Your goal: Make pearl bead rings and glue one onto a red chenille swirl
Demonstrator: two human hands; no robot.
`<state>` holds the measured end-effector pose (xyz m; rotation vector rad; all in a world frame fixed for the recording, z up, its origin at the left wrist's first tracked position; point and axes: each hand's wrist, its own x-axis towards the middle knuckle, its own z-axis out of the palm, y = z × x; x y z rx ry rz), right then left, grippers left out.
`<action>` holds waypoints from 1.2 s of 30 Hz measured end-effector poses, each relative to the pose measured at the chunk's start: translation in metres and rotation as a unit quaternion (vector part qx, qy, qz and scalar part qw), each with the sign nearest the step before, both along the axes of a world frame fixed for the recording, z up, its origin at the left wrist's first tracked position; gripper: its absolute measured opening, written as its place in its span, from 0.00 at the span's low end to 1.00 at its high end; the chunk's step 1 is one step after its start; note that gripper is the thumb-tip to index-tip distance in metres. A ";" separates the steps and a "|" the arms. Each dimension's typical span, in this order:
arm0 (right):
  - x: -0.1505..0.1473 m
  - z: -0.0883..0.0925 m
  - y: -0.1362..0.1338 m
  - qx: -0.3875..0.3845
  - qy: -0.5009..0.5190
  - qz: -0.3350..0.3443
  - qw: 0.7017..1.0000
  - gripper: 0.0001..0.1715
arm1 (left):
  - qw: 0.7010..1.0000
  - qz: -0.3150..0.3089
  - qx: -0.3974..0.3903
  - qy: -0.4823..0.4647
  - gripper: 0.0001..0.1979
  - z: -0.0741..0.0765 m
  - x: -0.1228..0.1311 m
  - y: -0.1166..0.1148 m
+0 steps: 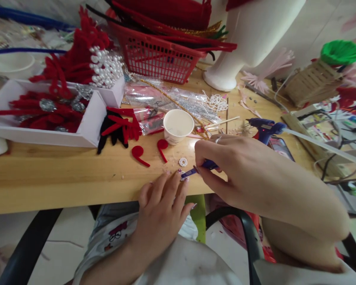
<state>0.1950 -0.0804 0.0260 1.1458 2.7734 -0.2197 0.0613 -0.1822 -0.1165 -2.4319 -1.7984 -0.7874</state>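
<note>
My right hand [225,162] is closed round a blue pen-like tool [192,171], its tip pointing down and left. That tip touches a small ring of beads [184,177] near the table's front edge. Beside it my left hand [166,196] lies palm down with the fingers apart, a fingertip at the ring's edge. A second pearl ring [183,162] lies just above. Two red curled pieces, one [138,152] left of the other [162,149], rest on the wood. Behind them stands a white cup [178,125].
White boxes [47,136] with red fuzzy pieces stand left. A red basket [160,55] and a white mannequin stand [222,75] are at the back. Right of my right hand are a blue glue gun [263,127] and a phone [281,147]; plastic packets [172,99] lie mid-table.
</note>
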 end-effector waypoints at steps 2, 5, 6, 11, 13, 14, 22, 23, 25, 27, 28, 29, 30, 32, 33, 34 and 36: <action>-0.001 0.000 0.002 0.009 0.002 0.016 1.000 0.06 | 1.000 0.014 -0.003 -0.002 0.17 0.001 0.003 -0.002; -0.002 -0.001 0.005 0.026 0.003 0.044 0.999 0.08 | 1.000 0.027 -0.005 -0.006 0.18 0.000 0.007 -0.004; -0.003 0.000 0.005 0.030 0.002 0.049 0.998 0.09 | 1.000 0.029 -0.006 -0.006 0.18 0.000 0.008 -0.004; -0.005 0.001 0.006 0.043 0.002 0.059 0.997 0.10 | 0.999 0.037 -0.005 0.006 0.17 -0.001 0.011 -0.004; -0.005 0.000 0.006 0.044 0.008 0.060 0.997 0.09 | 0.999 0.040 0.003 0.013 0.16 -0.001 0.011 -0.003; -0.004 0.000 0.006 0.043 0.012 0.060 0.997 0.09 | 0.999 0.041 0.008 0.017 0.16 -0.001 0.011 -0.003; -0.001 -0.001 0.006 0.035 0.022 0.059 0.997 0.09 | 0.999 0.030 0.007 0.010 0.15 0.001 0.012 -0.001; -0.001 -0.001 0.006 0.034 0.023 0.060 0.997 0.09 | 0.999 0.030 0.010 0.011 0.15 0.000 0.012 -0.002; 0.000 -0.001 0.007 0.032 0.024 0.062 0.997 0.10 | 0.999 0.032 0.015 0.021 0.15 0.000 0.013 -0.002; -0.001 -0.001 0.008 0.033 0.024 0.065 0.997 0.10 | 0.999 0.036 0.016 0.035 0.14 0.000 0.014 -0.002; -0.001 -0.001 0.008 0.032 0.021 0.066 0.997 0.10 | 0.998 0.037 0.015 0.038 0.14 0.000 0.014 -0.002; -0.001 -0.001 0.009 0.031 0.018 0.065 0.997 0.10 | 0.998 0.038 0.013 0.038 0.14 -0.001 0.014 -0.001; -0.001 -0.001 0.009 0.030 0.015 0.064 0.997 0.09 | 0.999 0.038 0.013 0.034 0.13 -0.001 0.015 -0.001; -0.001 -0.001 0.010 0.024 0.009 0.059 0.998 0.08 | 0.999 0.038 0.017 0.024 0.13 -0.002 0.015 0.000; -0.001 -0.001 0.010 0.020 0.008 0.057 0.998 0.07 | 0.999 0.037 0.016 0.018 0.13 -0.002 0.014 0.000; 0.000 -0.001 0.010 0.017 0.009 0.056 0.998 0.07 | 0.999 0.035 0.015 0.013 0.13 -0.003 0.014 0.000; 0.000 -0.002 0.010 0.012 0.011 0.054 0.998 0.06 | 0.999 0.030 0.009 0.005 0.14 -0.005 0.013 0.000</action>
